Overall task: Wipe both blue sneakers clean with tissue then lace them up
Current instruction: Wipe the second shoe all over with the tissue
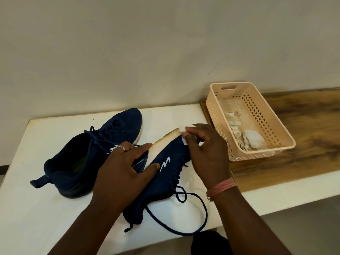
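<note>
Loose laces [191, 208] trail at 5 o'clock from the tipped sneaker [165, 173], which lies on its side mid-surface. Left hand [123, 168] presses it down with straight fingers; right hand [206, 150] pinches a tissue [184, 134] against its toe sole. Second sneaker [88, 155] stands upright at 10 o'clock on the white surface [36, 218]. A peach basket [276, 133] of used tissues sits at 2 o'clock.

My left hand [127, 164] presses the tipped sneaker [165, 168] at frame centre, fingers flat on its sole edge. My right hand [206, 150] pinches a tissue [184, 134] against the toe. Second sneaker [88, 150] sits upright at centre left. Peach basket [272, 124] with used tissues [248, 138] at right.
</note>
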